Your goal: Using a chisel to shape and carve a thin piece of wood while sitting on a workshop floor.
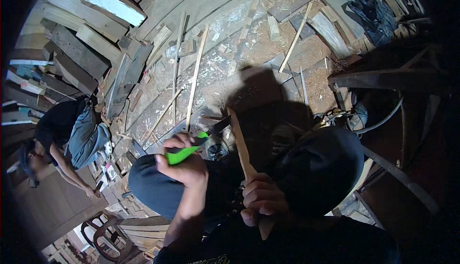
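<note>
My left hand [187, 165] is wrapped around the bright green and black handle of a hand tool [181, 155]. Its dark, flat blade-like end reaches up to the right, close beside a wooden strip; whether it touches the wood I cannot tell, nor exactly what kind of tool it is. Closed round the lower part of that narrow, slightly shaped wooden strip [241, 149] is my right hand [262, 199]. The strip stands out between my bent knees, its upper end pointing away from me and its lower end showing beneath my fist.
Loose wood strips [197, 77], offcuts and sawdust cover the floor ahead. Stacked boards [86, 14] fill the far left. Another person [67, 139] bends over a brown panel [57, 211] at the left. A black plastic bag [371, 17] and dark timber framing [388, 79] are on the right.
</note>
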`<state>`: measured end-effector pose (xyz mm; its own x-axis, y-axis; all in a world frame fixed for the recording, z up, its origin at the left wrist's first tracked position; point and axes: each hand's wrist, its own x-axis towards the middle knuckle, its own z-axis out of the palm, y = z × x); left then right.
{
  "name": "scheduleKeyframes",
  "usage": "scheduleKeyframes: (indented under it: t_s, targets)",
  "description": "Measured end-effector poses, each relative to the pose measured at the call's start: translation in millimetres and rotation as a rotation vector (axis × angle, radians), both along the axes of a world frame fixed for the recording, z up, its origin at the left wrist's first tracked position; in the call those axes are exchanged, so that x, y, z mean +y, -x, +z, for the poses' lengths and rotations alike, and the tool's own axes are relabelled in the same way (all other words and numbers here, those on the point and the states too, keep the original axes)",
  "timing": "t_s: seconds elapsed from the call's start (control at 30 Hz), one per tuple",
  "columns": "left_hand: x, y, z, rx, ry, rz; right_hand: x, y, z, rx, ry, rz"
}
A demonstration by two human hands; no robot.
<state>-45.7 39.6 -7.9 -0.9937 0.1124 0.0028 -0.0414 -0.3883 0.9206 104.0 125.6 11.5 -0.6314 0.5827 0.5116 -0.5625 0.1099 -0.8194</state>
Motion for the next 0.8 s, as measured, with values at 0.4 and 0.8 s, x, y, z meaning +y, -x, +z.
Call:
scheduleKeyframes:
  t_s: [0.4, 0.8]
  targets:
    - [-11, -42, -4, 0.54, 0.465, -0.581, -9, 5, 0, 0.047, -0.053, -0.049]
    - [-19, -50, -13, 0.11, 0.343, -0.309, -13, 4, -18, -0.096, -0.052, 0.158]
